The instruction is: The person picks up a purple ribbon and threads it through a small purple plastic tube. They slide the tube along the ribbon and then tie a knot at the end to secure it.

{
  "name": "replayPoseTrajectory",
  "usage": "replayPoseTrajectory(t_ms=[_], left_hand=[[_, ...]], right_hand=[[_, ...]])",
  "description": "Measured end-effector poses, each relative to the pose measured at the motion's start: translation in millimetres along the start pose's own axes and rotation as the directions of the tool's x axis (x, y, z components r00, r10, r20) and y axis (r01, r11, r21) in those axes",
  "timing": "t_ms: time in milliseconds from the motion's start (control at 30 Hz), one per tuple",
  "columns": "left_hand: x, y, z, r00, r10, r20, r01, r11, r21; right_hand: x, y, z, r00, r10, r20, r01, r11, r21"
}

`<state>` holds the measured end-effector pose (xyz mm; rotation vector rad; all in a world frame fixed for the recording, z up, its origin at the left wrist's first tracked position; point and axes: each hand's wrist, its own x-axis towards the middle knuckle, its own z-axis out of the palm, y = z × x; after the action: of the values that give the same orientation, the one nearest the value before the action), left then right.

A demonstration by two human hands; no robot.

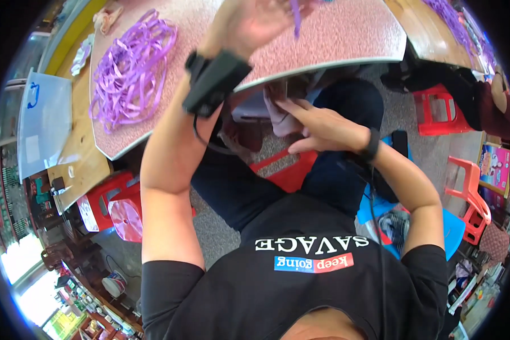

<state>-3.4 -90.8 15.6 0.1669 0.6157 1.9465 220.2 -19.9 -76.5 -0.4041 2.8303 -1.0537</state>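
Observation:
My left hand [259,25] is raised over the pink speckled tabletop [323,34], slightly blurred, its fingertips partly cut off by the upper edge. From its fingers hangs a short length of purple ribbon [296,20]. Under the table's near edge, above my lap, is my right hand [331,129], index finger and thumb stretched apart. Its index finger lies against a pale pinkish, soft-looking thing [283,120] whose kind I cannot make out. A loose heap of purple ribbon [133,73] covers the table's left part.
Wooden tables [76,150] adjoin on both sides; more purple ribbon [453,22] lies at the far right. A translucent bin [44,127] stands at left. Red stools [439,110] and a person in dark clothes [481,90] are at right. A cable [374,209] runs from my right wrist.

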Motion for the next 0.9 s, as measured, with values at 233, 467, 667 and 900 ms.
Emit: replayPoseTrajectory(t_ms=[233,467,667,900], left_hand=[[28,22,74,0.989,0.055,0.134,-0.088,0.962,0.257],[0,56,124,0.974,0.136,0.182,-0.195,0.911,0.363],[-22,74,97,0.981,0.135,0.137,-0.179,0.903,0.391],[-50,46,109,0.991,0.113,0.065,-0.13,0.906,0.402]], right_hand=[[55,47,136,0.971,0.13,0.199,-0.134,0.991,0.009],[57,106,41,0.673,0.454,-0.584,-0.462,0.874,0.149],[-18,111,-41,0.759,0.145,-0.634,-0.423,0.85,-0.313],[-107,39,-102,0.511,0.051,-0.858,-0.42,0.885,-0.198]])
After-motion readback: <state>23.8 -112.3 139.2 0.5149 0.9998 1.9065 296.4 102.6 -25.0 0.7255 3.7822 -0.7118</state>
